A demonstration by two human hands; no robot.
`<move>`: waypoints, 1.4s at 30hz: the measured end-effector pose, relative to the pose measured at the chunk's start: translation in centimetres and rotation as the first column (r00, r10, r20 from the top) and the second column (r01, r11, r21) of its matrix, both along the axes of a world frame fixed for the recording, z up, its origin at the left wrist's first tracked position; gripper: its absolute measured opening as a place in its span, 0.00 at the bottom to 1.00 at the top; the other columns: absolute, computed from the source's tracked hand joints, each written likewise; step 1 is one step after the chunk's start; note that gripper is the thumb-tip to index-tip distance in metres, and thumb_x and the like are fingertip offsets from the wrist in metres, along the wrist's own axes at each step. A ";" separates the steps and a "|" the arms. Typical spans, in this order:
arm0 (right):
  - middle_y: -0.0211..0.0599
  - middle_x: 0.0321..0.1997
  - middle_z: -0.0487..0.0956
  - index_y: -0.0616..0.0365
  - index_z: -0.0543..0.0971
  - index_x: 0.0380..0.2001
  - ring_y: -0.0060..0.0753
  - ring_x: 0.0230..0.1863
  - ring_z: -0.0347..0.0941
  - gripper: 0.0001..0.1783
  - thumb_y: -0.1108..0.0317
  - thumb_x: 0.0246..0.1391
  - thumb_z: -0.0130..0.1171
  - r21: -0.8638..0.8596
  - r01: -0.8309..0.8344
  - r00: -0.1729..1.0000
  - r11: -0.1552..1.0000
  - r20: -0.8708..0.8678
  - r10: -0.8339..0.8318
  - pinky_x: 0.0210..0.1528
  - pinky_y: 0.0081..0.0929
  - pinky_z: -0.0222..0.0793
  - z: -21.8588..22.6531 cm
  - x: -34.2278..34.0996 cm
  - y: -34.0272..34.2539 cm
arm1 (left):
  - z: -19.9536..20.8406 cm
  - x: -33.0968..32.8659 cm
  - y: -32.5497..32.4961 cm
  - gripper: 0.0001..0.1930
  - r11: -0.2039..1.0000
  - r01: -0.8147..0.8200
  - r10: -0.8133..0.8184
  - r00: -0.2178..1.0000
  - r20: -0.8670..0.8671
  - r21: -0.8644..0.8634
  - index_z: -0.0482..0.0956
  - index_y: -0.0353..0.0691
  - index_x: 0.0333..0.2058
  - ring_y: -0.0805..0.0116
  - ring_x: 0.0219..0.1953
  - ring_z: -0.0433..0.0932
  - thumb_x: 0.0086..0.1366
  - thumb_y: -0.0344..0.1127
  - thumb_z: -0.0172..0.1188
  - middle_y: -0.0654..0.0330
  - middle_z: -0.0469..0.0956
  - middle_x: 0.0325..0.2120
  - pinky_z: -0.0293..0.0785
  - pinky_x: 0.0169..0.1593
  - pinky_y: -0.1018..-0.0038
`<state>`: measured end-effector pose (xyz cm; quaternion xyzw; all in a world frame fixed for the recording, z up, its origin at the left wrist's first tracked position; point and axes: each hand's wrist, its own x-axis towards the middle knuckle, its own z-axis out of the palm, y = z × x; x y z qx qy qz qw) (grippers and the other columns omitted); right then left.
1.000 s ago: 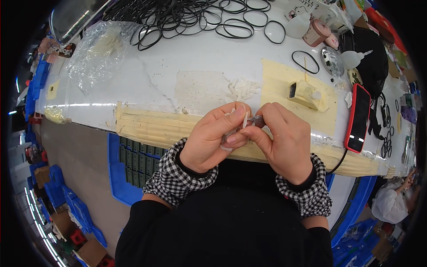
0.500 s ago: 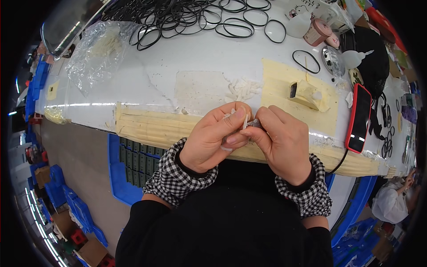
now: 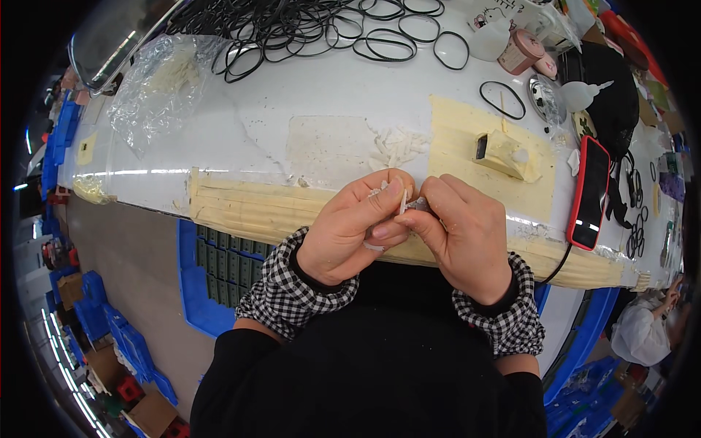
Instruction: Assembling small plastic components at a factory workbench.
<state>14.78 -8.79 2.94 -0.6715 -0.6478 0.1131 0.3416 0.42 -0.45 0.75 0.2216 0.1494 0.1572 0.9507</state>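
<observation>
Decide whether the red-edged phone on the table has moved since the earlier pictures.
No. The phone lies in the same spot beside the yellow tape patch.

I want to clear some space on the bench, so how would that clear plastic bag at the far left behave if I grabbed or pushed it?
The clear plastic bag looks crumpled and thin, so it would probably flop and crinkle rather than hold shape. It seems light for its size, holding only some pale pieces, so a push would likely slide it across the smooth white table. It is unlikely to roll or tip.

Two hands, left hand [image 3: 349, 233] and right hand [image 3: 458, 233], pinching one small white part [image 3: 404, 203] beside one red-edged phone [image 3: 590, 193], one crumpled clear bag [image 3: 157, 84], black rubber rings [image 3: 314, 33] too many to count
</observation>
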 end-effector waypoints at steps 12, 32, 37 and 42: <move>0.28 0.16 0.60 0.50 0.74 0.19 0.27 0.16 0.62 0.17 0.51 0.41 0.65 0.146 0.044 0.986 0.988 0.151 -0.066 0.17 0.25 0.56 0.0 0.1 -0.2 | 0.3 -0.3 -0.2 0.13 0.987 -0.026 0.043 0.993 -0.109 0.160 0.65 0.38 0.31 0.87 0.19 0.55 0.70 0.42 0.45 0.68 0.62 0.23 0.53 0.22 0.89; 0.36 0.27 0.74 0.64 0.76 0.28 0.24 0.25 0.73 0.07 0.81 0.43 0.62 0.075 0.116 0.899 0.990 -0.432 -0.072 0.25 0.18 0.69 1.1 -1.5 -1.3 | 0.6 0.0 -2.1 0.07 0.911 -0.267 0.324 0.936 -0.142 0.315 0.70 0.39 0.34 0.85 0.20 0.57 0.68 0.36 0.50 0.71 0.64 0.20 0.53 0.25 0.86; 0.32 0.27 0.72 0.64 0.74 0.28 0.17 0.22 0.68 0.06 0.82 0.46 0.59 0.100 0.165 0.887 0.981 -0.450 -0.103 0.22 0.12 0.60 1.3 -2.0 -1.8 | 1.1 -0.4 -2.2 0.11 0.931 -0.264 0.314 0.932 -0.182 0.251 0.67 0.41 0.29 0.84 0.20 0.54 0.70 0.39 0.47 0.71 0.61 0.18 0.51 0.25 0.85; 0.31 0.28 0.73 0.64 0.75 0.29 0.14 0.22 0.65 0.02 0.80 0.50 0.57 0.099 0.213 0.885 0.972 -0.442 -0.148 0.20 0.11 0.56 1.4 -2.1 -2.0 | 1.8 -0.7 -2.2 0.11 0.919 -0.304 0.358 0.910 -0.211 0.249 0.67 0.41 0.29 0.83 0.19 0.53 0.69 0.39 0.48 0.71 0.59 0.16 0.50 0.24 0.85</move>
